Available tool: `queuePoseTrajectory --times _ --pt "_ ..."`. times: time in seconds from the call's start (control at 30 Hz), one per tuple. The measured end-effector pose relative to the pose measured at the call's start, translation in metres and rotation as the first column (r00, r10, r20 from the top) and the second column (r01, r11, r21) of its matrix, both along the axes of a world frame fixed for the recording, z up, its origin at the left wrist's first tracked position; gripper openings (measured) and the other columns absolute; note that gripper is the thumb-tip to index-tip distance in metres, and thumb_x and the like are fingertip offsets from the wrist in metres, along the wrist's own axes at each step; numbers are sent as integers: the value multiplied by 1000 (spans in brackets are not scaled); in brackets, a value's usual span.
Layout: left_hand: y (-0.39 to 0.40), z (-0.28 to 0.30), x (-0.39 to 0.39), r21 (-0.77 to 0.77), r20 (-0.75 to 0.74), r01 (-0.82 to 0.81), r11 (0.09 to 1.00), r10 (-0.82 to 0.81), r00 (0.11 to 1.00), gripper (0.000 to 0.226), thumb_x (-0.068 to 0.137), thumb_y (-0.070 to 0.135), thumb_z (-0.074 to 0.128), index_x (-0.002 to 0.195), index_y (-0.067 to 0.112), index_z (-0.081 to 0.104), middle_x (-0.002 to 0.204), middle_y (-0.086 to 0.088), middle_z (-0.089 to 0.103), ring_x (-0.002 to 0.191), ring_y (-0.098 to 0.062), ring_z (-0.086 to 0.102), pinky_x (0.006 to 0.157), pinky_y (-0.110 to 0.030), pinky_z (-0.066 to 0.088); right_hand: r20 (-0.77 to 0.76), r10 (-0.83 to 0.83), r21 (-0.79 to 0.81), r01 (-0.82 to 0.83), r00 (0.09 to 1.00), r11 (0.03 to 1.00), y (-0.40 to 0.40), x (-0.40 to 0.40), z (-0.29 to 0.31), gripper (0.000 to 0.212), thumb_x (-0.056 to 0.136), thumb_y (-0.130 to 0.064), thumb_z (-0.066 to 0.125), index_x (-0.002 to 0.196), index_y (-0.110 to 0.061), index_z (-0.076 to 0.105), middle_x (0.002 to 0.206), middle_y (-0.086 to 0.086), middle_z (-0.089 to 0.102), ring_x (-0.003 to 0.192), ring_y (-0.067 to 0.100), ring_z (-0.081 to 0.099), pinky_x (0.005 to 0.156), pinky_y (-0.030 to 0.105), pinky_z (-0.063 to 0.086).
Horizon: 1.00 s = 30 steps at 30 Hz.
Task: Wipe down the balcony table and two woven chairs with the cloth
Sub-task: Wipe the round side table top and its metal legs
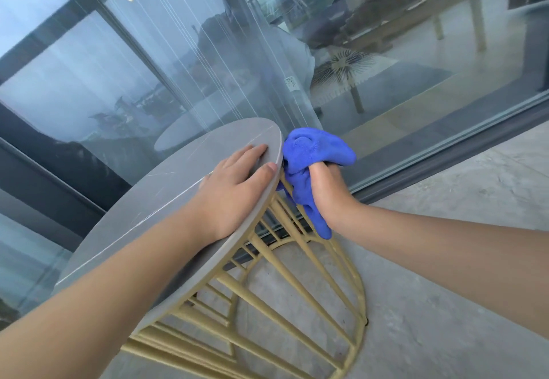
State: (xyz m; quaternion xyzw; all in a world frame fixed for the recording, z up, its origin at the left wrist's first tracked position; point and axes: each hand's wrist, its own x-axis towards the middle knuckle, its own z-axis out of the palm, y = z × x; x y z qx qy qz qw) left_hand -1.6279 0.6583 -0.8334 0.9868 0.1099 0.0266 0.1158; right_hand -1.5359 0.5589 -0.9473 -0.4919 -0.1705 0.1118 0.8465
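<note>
the landmark here is the round grey table (pixel 154 197), seen tilted in the view, its top sitting on a yellow metal frame (pixel 285 298) of thin bars that fan down to a ring on the concrete floor (pixel 445 259).

nearest, two bare forearms reach in from the bottom corners. the left hand (pixel 234 188) lies flat on the tabletop at its near right edge, fingers straight and close together on the grey surface, thumb hooked over the rim; it holds nothing.

just beyond the table's right edge, the right hand (pixel 329 191) has its fingers curled round a bunched blue cloth (pixel 312 158). the cloth bulges above the fist against the rim of the tabletop, and a loose tail hangs down beside the upper bars of the frame. whether the cloth presses on the rim or on a bar cannot be told.

behind the table stands a glass sliding door (pixel 326 51) with a dark track along the floor. the glass reflects the tabletop and a person, and wooden furniture shows through it.
</note>
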Motion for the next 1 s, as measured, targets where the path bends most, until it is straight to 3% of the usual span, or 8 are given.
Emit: queuePoseTrajectory --times 0.13,0.27,0.5,0.6,0.7,0.77,0.87,1.0 --pt "-3 0 7 -40 18 -14 999 15 1000 79 83 69 28 157 41 31 165 20 24 153 -6 17 126 -41 13 -105 -7 178 26 994 984 17 3 11 28 79 -31 51 59 -25 32 62 9 25 65 30 20 54 32 45" --pt "-15 0 23 -17 16 -39 999 40 999 71 92 68 33 156 37 33 164 18 27 152 -10 20 125 -45 14 -133 -78 180 102 988 978 22 17 7 30 85 -35 55 62 -26 38 71 13 32 72 38 26 51 30 44" --pt "-33 -2 47 -17 28 -74 997 75 997 44 101 55 36 127 25 56 141 7 49 141 -21 36 119 -44 24 -55 -49 37 51 997 998 17 38 -13 57 79 -60 58 82 -3 53 77 10 53 75 26 46 73 47 39" --pt "-35 -1 46 -29 41 -86 996 87 995 33 104 48 37 122 28 56 144 6 49 141 -20 36 118 -41 23 7 -89 39 89 996 995 14 36 -18 50 87 -48 60 75 1 57 67 2 56 68 16 50 66 29 40" --pt "-38 -1 45 -37 48 -96 995 97 994 36 105 47 37 129 28 56 151 6 45 144 -19 33 118 -39 21 56 -104 -9 104 993 994 7 34 -26 48 99 -25 54 52 -29 51 44 -13 43 46 4 38 48 17 32" --pt "-39 0 43 -35 49 -103 994 104 993 43 105 48 37 136 24 54 152 6 45 144 -19 33 118 -39 21 117 -121 -60 128 986 990 5 31 -33 45 92 -33 50 48 -29 57 45 -5 44 48 8 38 49 26 33" --pt "-41 1 41 -42 47 -110 993 112 993 43 105 49 36 140 27 51 154 9 43 146 -18 33 119 -38 20 153 -164 -119 183 974 976 12 35 -60 33 86 -37 50 75 -8 62 71 25 60 65 16 50 67 48 48" --pt "-44 2 38 -43 34 -117 992 119 992 44 106 49 34 140 27 50 153 10 42 144 -17 33 116 -36 20 237 -199 -251 258 951 933 16 43 -103 38 92 -40 48 89 -7 66 85 18 67 80 31 64 81 56 54"
